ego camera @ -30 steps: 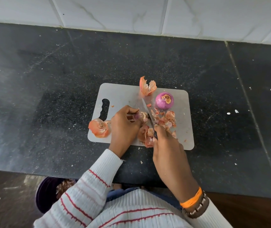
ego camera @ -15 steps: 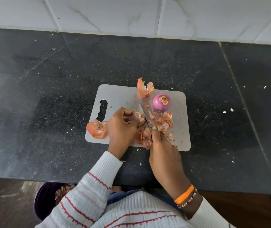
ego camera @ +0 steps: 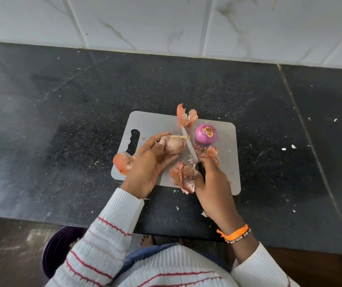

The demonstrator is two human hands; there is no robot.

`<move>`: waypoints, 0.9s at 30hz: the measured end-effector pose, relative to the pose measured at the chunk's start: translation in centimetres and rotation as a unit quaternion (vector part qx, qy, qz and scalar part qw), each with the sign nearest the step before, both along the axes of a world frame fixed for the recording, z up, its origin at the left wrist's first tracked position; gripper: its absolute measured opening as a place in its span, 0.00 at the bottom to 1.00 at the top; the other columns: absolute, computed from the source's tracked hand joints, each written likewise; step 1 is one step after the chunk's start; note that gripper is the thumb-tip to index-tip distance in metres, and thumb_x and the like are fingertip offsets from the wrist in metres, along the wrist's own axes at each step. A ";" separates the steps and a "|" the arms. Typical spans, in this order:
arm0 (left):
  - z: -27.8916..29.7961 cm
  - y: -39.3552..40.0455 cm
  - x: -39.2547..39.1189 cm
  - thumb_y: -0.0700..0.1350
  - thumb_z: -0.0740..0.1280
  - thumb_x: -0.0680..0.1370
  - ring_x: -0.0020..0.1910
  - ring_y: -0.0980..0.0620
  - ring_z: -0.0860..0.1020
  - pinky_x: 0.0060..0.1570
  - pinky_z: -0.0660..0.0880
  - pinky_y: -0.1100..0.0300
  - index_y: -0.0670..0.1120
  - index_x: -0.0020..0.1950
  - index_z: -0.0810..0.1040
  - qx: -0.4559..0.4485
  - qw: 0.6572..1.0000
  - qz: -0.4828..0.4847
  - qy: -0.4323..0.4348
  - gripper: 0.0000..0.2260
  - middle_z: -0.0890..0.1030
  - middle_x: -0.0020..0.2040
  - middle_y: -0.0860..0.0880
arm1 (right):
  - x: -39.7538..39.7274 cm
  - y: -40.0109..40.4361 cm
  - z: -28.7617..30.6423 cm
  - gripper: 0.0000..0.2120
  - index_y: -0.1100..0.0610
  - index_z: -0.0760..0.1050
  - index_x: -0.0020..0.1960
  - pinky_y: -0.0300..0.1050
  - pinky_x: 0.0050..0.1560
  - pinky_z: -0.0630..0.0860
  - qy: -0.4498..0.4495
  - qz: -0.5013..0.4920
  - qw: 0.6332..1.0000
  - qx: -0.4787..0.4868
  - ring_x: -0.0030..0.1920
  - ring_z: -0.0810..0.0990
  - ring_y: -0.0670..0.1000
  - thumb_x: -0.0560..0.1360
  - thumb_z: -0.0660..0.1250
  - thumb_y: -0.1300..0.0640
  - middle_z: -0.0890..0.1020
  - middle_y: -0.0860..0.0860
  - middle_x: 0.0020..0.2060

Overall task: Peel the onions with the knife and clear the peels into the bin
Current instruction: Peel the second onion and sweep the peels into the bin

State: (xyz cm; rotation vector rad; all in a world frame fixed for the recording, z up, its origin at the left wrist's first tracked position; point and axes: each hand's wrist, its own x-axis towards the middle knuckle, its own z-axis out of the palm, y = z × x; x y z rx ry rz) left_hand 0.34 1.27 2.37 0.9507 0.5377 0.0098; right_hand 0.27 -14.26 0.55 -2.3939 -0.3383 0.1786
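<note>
My left hand (ego camera: 147, 164) grips a pale, partly skinned onion (ego camera: 173, 145) over the grey cutting board (ego camera: 155, 121). My right hand (ego camera: 213, 183) holds the knife (ego camera: 189, 145) by its dark handle, the blade lying against the onion's right side. A peeled purple onion (ego camera: 206, 134) stands on the board to the right of the blade. Orange peels lie at the board's far edge (ego camera: 186, 116), off its left edge (ego camera: 123, 163), below the blade (ego camera: 183, 175) and beside my right hand (ego camera: 212, 152).
A dark purple bin (ego camera: 57, 249) stands on the floor below the counter's front edge, at my left, partly hidden by my sleeve. The board lies on a black stone counter (ego camera: 62, 121) with small white scraps at the right. A white tiled wall (ego camera: 166, 21) runs behind.
My left hand has turned the onion up so its pale side shows. The knife blade has shifted from among the peels to rest against the onion's right side.
</note>
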 end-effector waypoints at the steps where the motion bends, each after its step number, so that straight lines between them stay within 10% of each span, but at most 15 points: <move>1: 0.1 -0.1 0.0 0.37 0.54 0.82 0.48 0.48 0.82 0.48 0.81 0.56 0.41 0.58 0.76 -0.032 0.999 0.005 0.016 0.12 0.81 0.51 0.43 | 0.0 -0.1 0.0 0.15 0.54 0.68 0.64 0.53 0.57 0.75 0.002 -0.006 1.000 0.016 0.59 0.76 0.55 0.78 0.62 0.59 0.78 0.52 0.58; 6: 0.4 -0.3 -0.3 0.41 0.59 0.81 0.47 0.44 0.80 0.42 0.81 0.56 0.39 0.54 0.74 -0.178 0.982 0.015 0.058 0.08 0.80 0.47 0.39 | 0.3 -0.4 0.0 0.22 0.55 0.64 0.71 0.52 0.55 0.74 -0.045 0.015 0.997 -0.068 0.62 0.74 0.57 0.77 0.60 0.61 0.68 0.53 0.69; 12: 0.1 -0.5 -0.8 0.36 0.58 0.80 0.47 0.46 0.81 0.49 0.79 0.53 0.41 0.55 0.76 -0.134 0.990 -0.029 0.004 0.09 0.82 0.49 0.40 | 1.5 -0.6 -1.1 0.21 0.57 0.69 0.68 0.51 0.59 0.70 -0.078 0.046 0.991 -0.096 0.60 0.70 0.57 0.75 0.64 0.63 0.73 0.55 0.63; 18: -0.3 -0.6 -1.1 0.31 0.62 0.75 0.45 0.49 0.82 0.50 0.79 0.54 0.38 0.54 0.76 -0.046 0.997 -0.046 -0.045 0.09 0.82 0.48 0.42 | 2.0 0.3 1.5 0.08 0.48 0.75 0.55 0.31 0.51 0.73 -0.006 -0.009 0.963 0.270 0.51 0.77 0.38 0.77 0.65 0.57 0.78 0.45 0.51; 27: 0.0 -0.8 -1.3 0.31 0.62 0.75 0.46 0.48 0.82 0.48 0.80 0.58 0.38 0.55 0.75 -0.041 0.996 -0.051 -0.061 0.09 0.81 0.50 0.42 | 3.8 0.4 1.6 0.07 0.55 0.77 0.40 0.38 0.38 0.78 0.027 -0.066 0.947 0.313 0.35 0.81 0.44 0.71 0.71 0.65 0.82 0.49 0.35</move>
